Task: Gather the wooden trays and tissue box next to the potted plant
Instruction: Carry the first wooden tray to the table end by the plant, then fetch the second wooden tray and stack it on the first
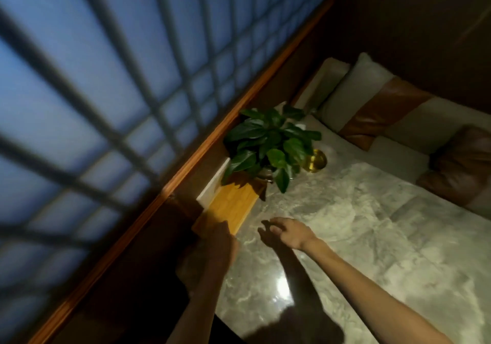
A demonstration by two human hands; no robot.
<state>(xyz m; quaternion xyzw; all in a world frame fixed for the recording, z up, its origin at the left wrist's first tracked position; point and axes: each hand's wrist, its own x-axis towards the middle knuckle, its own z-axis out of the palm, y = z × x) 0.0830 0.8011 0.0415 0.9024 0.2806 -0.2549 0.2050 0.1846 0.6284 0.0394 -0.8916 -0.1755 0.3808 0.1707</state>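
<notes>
Marble worktop [358, 224] filled the head view, with the plant [268, 141] at its far edge by the window wall. A wooden tray [233, 202] lay lengthwise along that edge, its far end right up against the plant's pot and shaded by the leaves. A pale block [212, 184] sat between tray and wall; it may have been the tissue box, but shadow made that uncertain. A brass bowl [314, 160] stood just beyond the plant.

To do this step well, the tray wanted a gentle slide along the edge, kept flat and stopped short of the leaves, so the pot was not nudged.

The left hand [215, 240] rested on the tray's near end, in shadow; its grip could not be made out. The right hand [285, 230] hovered above the marble just beside the tray, fingers loosely curled and half open, holding nothing.
</notes>
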